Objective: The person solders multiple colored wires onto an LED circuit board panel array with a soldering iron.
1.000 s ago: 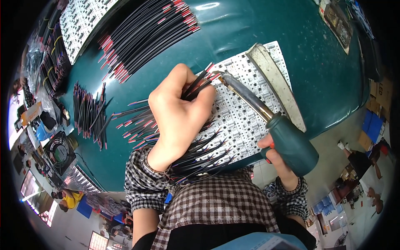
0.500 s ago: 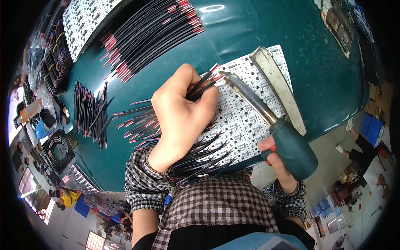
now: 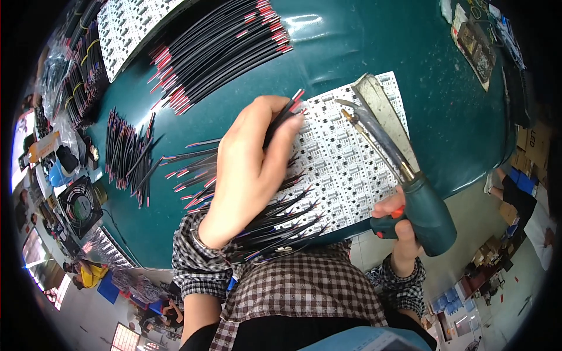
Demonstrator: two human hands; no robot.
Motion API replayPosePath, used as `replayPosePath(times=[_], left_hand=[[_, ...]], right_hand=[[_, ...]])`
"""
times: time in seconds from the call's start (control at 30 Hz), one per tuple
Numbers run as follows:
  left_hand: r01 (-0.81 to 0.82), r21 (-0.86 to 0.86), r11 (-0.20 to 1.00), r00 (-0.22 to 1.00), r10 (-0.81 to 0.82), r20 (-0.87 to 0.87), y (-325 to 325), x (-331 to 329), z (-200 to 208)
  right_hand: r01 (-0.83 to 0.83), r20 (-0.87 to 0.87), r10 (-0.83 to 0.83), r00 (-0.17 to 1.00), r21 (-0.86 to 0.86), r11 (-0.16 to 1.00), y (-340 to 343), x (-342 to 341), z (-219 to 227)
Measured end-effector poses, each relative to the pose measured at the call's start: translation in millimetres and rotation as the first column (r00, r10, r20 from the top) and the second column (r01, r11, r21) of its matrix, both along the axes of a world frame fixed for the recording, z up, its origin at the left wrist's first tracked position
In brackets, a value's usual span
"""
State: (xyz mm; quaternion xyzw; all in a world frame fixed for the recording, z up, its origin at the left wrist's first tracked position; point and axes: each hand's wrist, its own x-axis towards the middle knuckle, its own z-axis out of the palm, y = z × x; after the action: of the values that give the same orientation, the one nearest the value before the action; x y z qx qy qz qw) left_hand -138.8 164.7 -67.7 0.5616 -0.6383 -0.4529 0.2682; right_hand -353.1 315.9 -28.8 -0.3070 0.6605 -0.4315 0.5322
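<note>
My left hand (image 3: 249, 167) pinches a black cable (image 3: 283, 114) whose bared red and white wire ends point up and to the right. It is held over a white panel of small circuit boards (image 3: 336, 155). More black cables (image 3: 281, 225) lie along the panel's near left part, partly beneath my left hand and wrist. My right hand (image 3: 401, 225) grips a dark green soldering gun (image 3: 430, 213) with a red trigger. The gun's metal tip stands over the panel's right part, apart from the held cable. Beside the tip, a flat greyish metal bar (image 3: 383, 108) rests across the panel.
A large bundle of black cables (image 3: 222, 55) lies at the far left, with a smaller pile (image 3: 126, 155) nearer. Another board panel (image 3: 137, 26) is at the far left edge. A black fan (image 3: 82, 209) stands left. A worn tray (image 3: 473, 50) lies far right on the green table (image 3: 363, 44).
The soldering gun has moved right, so its tip has left the wire ends. My left hand has shifted slightly, still pinching the cable.
</note>
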Motion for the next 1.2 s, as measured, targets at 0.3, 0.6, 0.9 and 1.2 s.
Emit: replayPosePath(times=[0.3, 0.6, 0.9, 1.2], left_hand=[[0.093, -0.086, 0.992, 0.996, -0.094, -0.003, 11, 17, 62], [-0.034, -0.033, 0.999, 0.983, 0.04, 0.181, 19, -9, 3], [0.003, -0.111, 0.994, 0.987, 0.014, 0.157, 21, -4, -8], [0.027, -0.115, 0.993, 0.998, -0.033, -0.047, 23, 5, 6]], right_hand=[[0.044, -0.011, -0.046, 0.999, -0.169, 0.985, 25, -13, -14], [0.022, -0.059, -0.034, 0.998, -0.198, 0.98, 33, -13, -13], [-0.028, -0.044, 0.024, 0.999, -0.1, 0.995, 31, -7, -12], [0.022, -0.069, -0.03, 0.997, -0.114, 0.993, 27, -1, -8]])
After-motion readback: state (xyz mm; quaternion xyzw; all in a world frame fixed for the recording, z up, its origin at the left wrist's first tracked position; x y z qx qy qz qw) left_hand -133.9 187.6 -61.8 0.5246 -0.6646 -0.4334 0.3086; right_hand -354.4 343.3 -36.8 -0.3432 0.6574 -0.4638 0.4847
